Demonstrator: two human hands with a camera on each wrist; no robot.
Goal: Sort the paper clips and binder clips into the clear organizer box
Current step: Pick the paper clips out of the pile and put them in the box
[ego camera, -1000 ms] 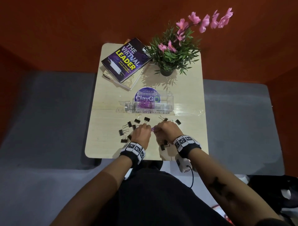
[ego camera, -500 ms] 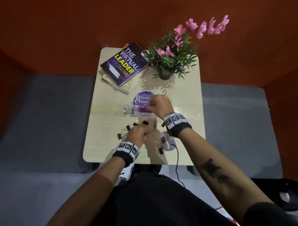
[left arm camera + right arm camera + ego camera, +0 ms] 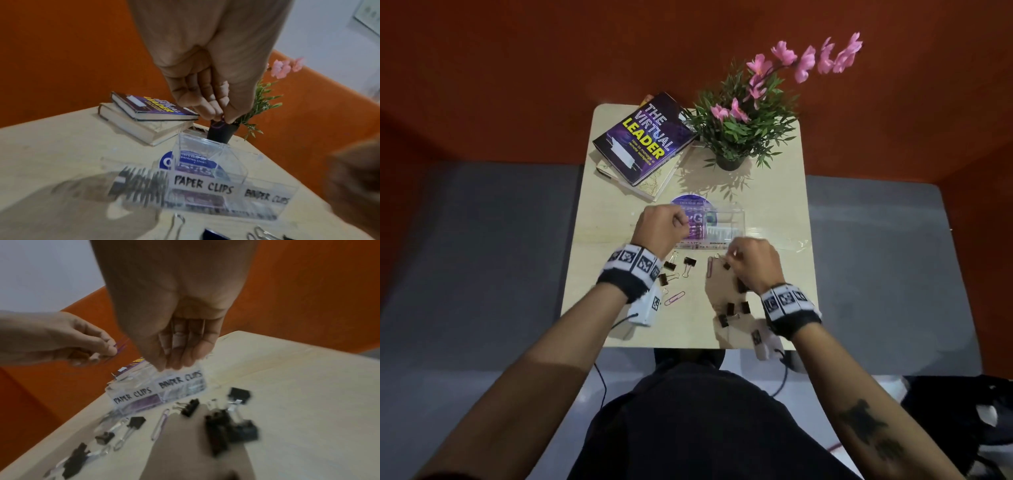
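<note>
Two hands are working at once over my small desk (image 3: 616, 219). I am holding my left hand (image 3: 659, 228) above the left end of the clear organizer box (image 3: 726, 222), with its thumb and fingertips (image 3: 213, 112) pinching a purple paper clip (image 3: 219, 125). The box is standing mid-desk, just beyond the scattered clips, and its front is carrying two handwritten labels: "PAPER CLIPS" (image 3: 203, 184) on the left compartment and "BINDER CLIPS" (image 3: 267, 197) on the right one.

I am lowering my right hand (image 3: 751, 262) toward the loose clips near the box's front right corner. Its fingers (image 3: 180, 345) are curling inward, but the blur is keeping me from telling whether they are holding anything yet.

To do this step well, I am judging that I should bring the pinched clip squarely over the left compartment before letting go, low enough that the light wire does not bounce off the rim or skip into the neighbouring section. Purple clips are already lying in that compartment.

Several black binder clips (image 3: 732, 310) are lying near my right wrist, and more (image 3: 688, 263) are sitting near my left wrist, with loose purple paper clips (image 3: 674, 298) among them. A stack of books (image 3: 643, 137) and a potted plant (image 3: 736, 137) are occupying the far end.
</note>
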